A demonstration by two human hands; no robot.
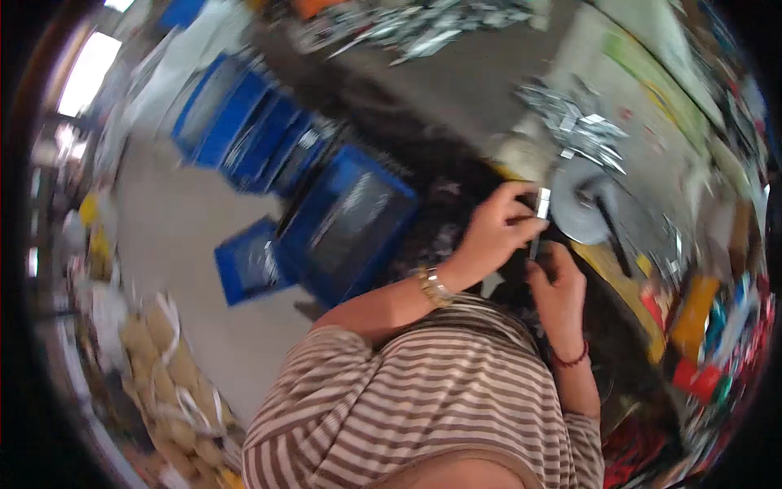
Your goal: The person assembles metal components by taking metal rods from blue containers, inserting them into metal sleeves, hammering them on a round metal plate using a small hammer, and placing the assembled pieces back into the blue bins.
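My left hand point(498, 226) is closed in a pinch on a small, slim silver piece point(542, 202), bright at its upper end. My right hand point(560, 287), just below and to the right, pinches the lower end of the same piece with bent fingers. Motion blur and the fingers hide its exact kind. Close by on the right lies a round grey disc or reel point(577, 210) with a dark bar point(612, 224) across its edge. Beyond the disc is a pile of shiny silver strips point(582, 126).
Blue plastic crates point(346, 224) stand to my left, a smaller blue bin point(252, 262) beside them. More silver pieces point(432, 24) are heaped at the far side. Tan sacks point(167, 367) lie at lower left. Colourful packages, one of them yellow point(695, 314), crowd the right.
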